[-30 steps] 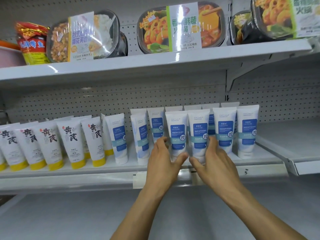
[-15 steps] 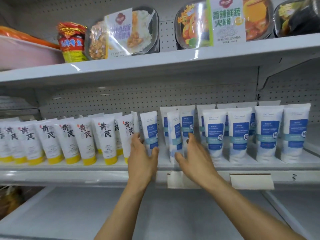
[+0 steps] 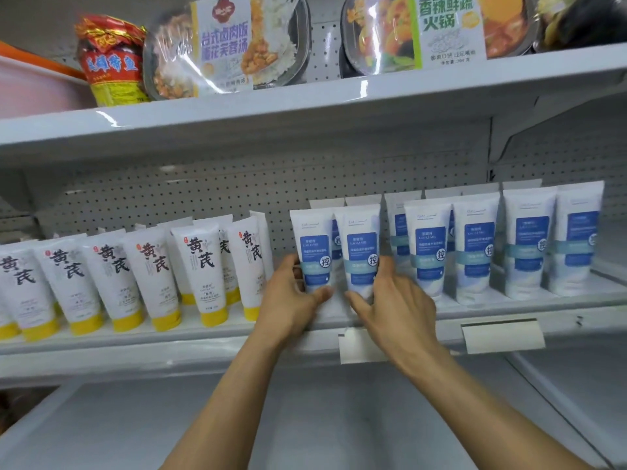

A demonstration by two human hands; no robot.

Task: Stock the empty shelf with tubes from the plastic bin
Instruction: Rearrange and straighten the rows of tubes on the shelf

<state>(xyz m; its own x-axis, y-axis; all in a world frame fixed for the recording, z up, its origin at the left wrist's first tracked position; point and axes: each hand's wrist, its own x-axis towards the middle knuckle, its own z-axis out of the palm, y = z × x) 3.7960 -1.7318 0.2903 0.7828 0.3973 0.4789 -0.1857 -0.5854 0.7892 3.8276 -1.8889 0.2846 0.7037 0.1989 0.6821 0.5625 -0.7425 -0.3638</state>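
Two white tubes with blue labels stand side by side at the front of the middle shelf [image 3: 203,337]. My left hand [image 3: 291,300] grips the left tube [image 3: 314,245], thumb across its lower front. My right hand [image 3: 395,303] grips the right tube [image 3: 361,245], thumb on its base and fingers along its right side. More blue-label tubes [image 3: 529,239] stand in rows to the right. White tubes with yellow caps [image 3: 200,269] fill the shelf to the left. The plastic bin is not in view.
The upper shelf [image 3: 305,96] carries packaged meal trays [image 3: 224,45] and a red and yellow bag [image 3: 110,59]. Two blank price tags [image 3: 502,335] hang from the middle shelf's front edge. A bare white shelf [image 3: 305,418] lies below my forearms.
Both hands have shifted left along the row, from the middle blue-label tubes to the leftmost front pair, and now close around those two. The view has swung left too.
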